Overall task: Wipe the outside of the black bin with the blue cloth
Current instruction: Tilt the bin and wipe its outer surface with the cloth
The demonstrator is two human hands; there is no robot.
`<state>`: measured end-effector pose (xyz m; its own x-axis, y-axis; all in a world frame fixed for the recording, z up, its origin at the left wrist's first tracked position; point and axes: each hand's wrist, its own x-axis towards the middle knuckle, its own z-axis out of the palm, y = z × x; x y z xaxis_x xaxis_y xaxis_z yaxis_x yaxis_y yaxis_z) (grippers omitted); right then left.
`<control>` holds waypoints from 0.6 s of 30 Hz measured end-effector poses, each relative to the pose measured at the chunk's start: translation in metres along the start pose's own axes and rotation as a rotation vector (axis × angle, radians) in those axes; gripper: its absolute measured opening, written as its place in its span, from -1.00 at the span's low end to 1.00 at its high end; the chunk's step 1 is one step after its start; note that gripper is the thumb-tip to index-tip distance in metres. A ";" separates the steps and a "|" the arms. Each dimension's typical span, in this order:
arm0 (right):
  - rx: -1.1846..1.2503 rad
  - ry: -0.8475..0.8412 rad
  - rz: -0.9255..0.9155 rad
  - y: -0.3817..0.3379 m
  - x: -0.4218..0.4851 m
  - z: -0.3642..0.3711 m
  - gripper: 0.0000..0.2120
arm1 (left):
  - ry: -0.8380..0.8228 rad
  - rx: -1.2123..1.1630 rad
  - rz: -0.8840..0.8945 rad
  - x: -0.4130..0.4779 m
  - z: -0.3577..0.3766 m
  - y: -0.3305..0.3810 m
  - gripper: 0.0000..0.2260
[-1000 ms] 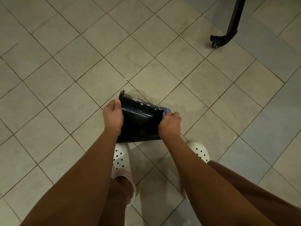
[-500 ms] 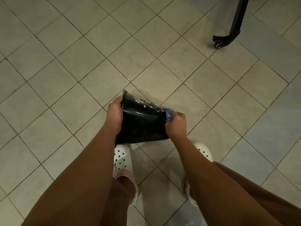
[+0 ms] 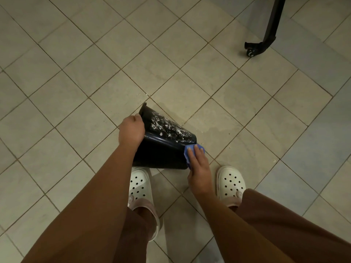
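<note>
The black bin (image 3: 161,149) is held tipped on its side above the tiled floor, its rim toward the left and its base toward the right. White specks cover its upper side. My left hand (image 3: 131,130) grips the bin at the rim end. My right hand (image 3: 198,168) lies flat on the blue cloth (image 3: 189,151), pressing it against the bin's base end. Most of the cloth is hidden under my fingers.
My two white perforated clogs (image 3: 140,188) (image 3: 230,184) stand on the beige tiled floor (image 3: 95,73) just below the bin. A black furniture leg with a caster (image 3: 263,42) stands at the upper right.
My right hand opened out flat over the cloth and slid down along the bin's base end. The bin's white-specked side has turned more into view. My left hand kept its grip.
</note>
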<state>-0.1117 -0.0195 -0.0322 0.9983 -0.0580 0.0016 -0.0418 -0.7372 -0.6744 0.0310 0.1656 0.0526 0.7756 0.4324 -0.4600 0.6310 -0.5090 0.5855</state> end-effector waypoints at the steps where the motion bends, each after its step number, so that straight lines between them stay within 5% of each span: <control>1: -0.011 -0.010 -0.029 0.000 0.002 0.000 -0.33 | 0.012 0.033 0.026 -0.001 0.001 -0.002 -0.63; 4: -0.031 -0.042 -0.063 0.002 0.021 -0.001 -0.33 | 0.046 0.073 0.062 -0.004 0.000 -0.006 -0.58; 10: -0.056 -0.049 0.210 -0.007 0.028 -0.005 -0.43 | 0.070 0.041 0.041 -0.005 0.002 -0.008 -0.58; 15: -0.069 -0.078 0.014 -0.013 0.020 -0.003 -0.41 | 0.041 -0.034 0.027 -0.004 0.002 -0.008 -0.60; 18: -0.063 -0.121 0.045 -0.010 0.042 -0.007 -0.40 | 0.034 -0.083 0.011 -0.003 0.001 -0.010 -0.61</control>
<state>-0.0692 -0.0197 -0.0202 0.9928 -0.0130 -0.1189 -0.0849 -0.7770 -0.6238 0.0223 0.1688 0.0479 0.7802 0.4529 -0.4315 0.6179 -0.4507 0.6442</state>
